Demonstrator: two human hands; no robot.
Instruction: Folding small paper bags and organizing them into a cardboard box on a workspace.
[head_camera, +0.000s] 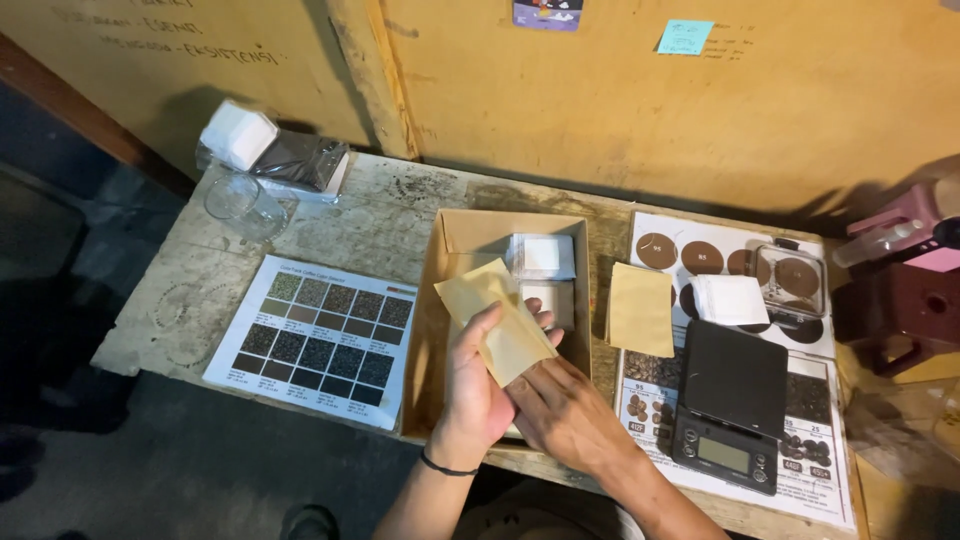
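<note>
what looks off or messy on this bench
Little stands out. The clear glass at the back left lies tipped on its side rather than upright. The wooden table is stained, with dark specks near the back edge. The left hand and right hand hold a tan paper pouch over the cardboard box.

- black scale (728, 405) near the table's (190, 300) front right corner, on printed sheets;
- colour chart sheet (318, 340) toward the front left edge;
- clear glass (243, 208) and a dark packet (298, 160) at the back left corner;
- clear lidded box (790, 280) by the right edge;
- white filter (730, 299) just behind the scale
</note>
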